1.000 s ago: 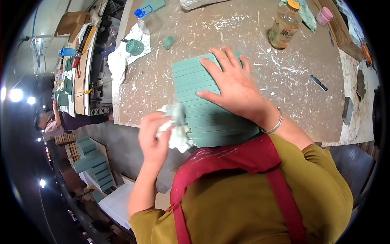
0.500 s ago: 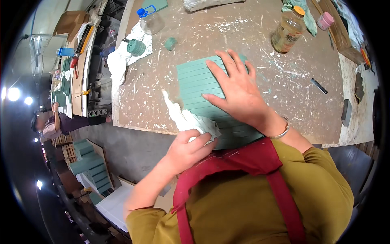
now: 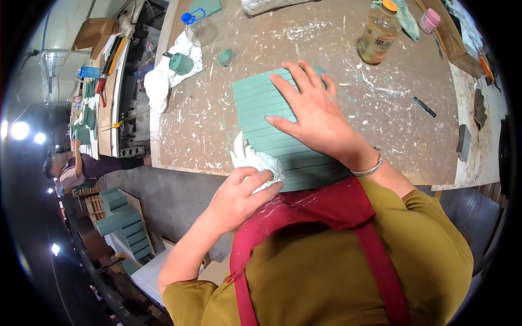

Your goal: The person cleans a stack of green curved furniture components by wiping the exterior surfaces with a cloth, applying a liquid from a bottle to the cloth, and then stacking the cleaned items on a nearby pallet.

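Observation:
A green grooved board (image 3: 266,108) lies on the paint-flecked worktable (image 3: 190,138), its near end reaching my apron. My right hand (image 3: 318,117) rests open on it, fingers spread across the grooves. Bunched in my left hand (image 3: 239,195) is a white cloth (image 3: 253,160), pressed along the board's left edge near the table's front. The fingers of that hand are curled round the cloth, which hides part of the edge.
Beyond the board sit a small green lump (image 3: 225,57), a green container (image 3: 180,63) on a white rag (image 3: 157,89), a clear blue-capped bottle (image 3: 201,31) and an orange-lidded jar (image 3: 377,35). A dark strip (image 3: 424,107) lies at right. Another person (image 3: 73,165) stands far left.
My left hand has drawn slightly left with the cloth, whose loose tip has bunched up. My right hand and the board have shifted slightly up and left in view.

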`<state>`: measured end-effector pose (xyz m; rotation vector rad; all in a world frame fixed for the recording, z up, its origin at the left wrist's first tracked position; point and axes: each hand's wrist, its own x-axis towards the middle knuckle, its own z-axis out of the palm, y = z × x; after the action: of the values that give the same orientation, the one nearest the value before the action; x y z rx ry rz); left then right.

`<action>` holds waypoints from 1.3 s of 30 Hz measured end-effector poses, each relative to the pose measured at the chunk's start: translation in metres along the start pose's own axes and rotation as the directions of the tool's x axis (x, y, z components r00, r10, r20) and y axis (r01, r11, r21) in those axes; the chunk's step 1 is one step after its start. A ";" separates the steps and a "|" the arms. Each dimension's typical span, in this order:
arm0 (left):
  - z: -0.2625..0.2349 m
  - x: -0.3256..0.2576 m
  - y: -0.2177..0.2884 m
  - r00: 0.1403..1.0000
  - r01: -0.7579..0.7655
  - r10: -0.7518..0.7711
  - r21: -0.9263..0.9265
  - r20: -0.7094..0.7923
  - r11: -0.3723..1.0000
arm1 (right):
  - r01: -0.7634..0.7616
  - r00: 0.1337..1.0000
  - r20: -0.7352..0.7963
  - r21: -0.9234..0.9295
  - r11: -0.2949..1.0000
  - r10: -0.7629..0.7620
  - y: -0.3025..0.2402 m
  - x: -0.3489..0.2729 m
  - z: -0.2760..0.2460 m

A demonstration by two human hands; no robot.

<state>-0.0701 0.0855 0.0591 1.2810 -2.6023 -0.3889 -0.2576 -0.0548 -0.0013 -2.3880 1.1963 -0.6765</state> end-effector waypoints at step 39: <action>-0.020 0.003 -0.018 0.996 0.042 -0.037 -0.067 0.082 0.997 | -0.038 0.999 -0.002 -0.025 0.999 0.038 -0.002 0.001 0.004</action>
<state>-0.0525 0.0694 0.0718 1.3217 -2.6077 -0.5431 -0.2534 -0.0542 -0.0028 -2.3792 1.2545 -0.6557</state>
